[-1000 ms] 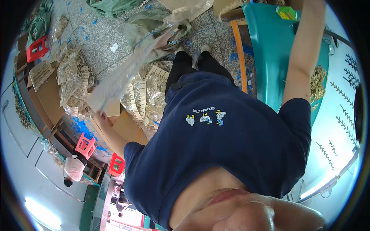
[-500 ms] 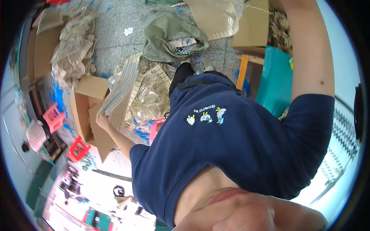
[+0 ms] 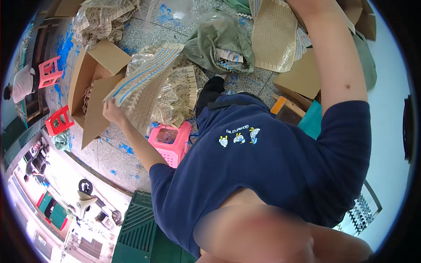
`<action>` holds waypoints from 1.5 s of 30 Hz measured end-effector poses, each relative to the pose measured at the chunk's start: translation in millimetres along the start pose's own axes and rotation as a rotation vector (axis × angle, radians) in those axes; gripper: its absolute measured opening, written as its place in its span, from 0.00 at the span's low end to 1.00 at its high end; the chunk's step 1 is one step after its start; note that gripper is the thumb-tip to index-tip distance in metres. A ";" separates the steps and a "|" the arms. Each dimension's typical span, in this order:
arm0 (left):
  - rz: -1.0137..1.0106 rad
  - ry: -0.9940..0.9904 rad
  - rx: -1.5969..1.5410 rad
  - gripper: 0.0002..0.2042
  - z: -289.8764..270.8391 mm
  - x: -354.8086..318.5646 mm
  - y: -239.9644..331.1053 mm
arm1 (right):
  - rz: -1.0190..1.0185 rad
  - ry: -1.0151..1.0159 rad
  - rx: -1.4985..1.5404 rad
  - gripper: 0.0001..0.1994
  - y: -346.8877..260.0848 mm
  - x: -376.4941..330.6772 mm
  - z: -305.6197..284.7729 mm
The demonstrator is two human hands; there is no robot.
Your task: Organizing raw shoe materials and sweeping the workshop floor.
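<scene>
My left hand [image 3: 113, 111] pinches the near left corner of a long, flexible tan sheet [image 3: 147, 81] with blue lines and rows of pale leaf-like shapes. Its far end reaches over a pile of similar pieces and clear plastic [image 3: 177, 94]. My right arm stretches up to the top edge, where only part of my right hand [image 3: 302, 5] shows; its fingers are hidden or cut off. Close to that hand lies a large tan sheet [image 3: 274, 37] with a fine repeating pattern, under glossy plastic.
A cardboard box [image 3: 100, 59] with raised flaps stands left of the held sheet. A green sack [image 3: 215, 37] holds cards. Nearby are a pink stool [image 3: 175, 140], a red stool [image 3: 59, 121], another cardboard box [image 3: 302, 74] and blue scraps [image 3: 126, 149]. Another person [image 3: 22, 83] is far left.
The whole view has shifted, bringing the pink stool fully into sight. My left hand still holds the striped sheet, now farther left and higher in view. My right arm remains stretched toward the top edge.
</scene>
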State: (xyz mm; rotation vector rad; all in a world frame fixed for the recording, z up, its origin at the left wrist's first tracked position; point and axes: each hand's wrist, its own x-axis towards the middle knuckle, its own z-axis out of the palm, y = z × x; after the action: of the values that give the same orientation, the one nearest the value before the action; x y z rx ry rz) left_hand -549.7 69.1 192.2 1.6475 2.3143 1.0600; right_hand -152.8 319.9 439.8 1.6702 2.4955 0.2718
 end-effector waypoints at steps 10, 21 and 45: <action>0.198 0.310 -0.375 0.10 10.6 84.6 155.6 | -0.009 -0.225 0.558 0.18 50.2 -126.8 76.0; 0.552 -0.019 -1.016 0.10 113.7 66.8 305.7 | 1.592 -0.011 0.808 0.16 -90.1 -529.5 294.7; 0.887 -0.583 -0.828 0.10 112.8 -158.2 423.0 | 2.150 -0.150 0.230 0.09 -193.5 -867.5 273.5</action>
State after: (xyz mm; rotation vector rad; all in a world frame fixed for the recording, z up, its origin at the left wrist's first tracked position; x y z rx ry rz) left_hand -99.8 56.5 311.0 2.1371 0.5922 1.1631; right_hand 58.7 -532.8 134.9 3.2285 -0.3032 -0.0441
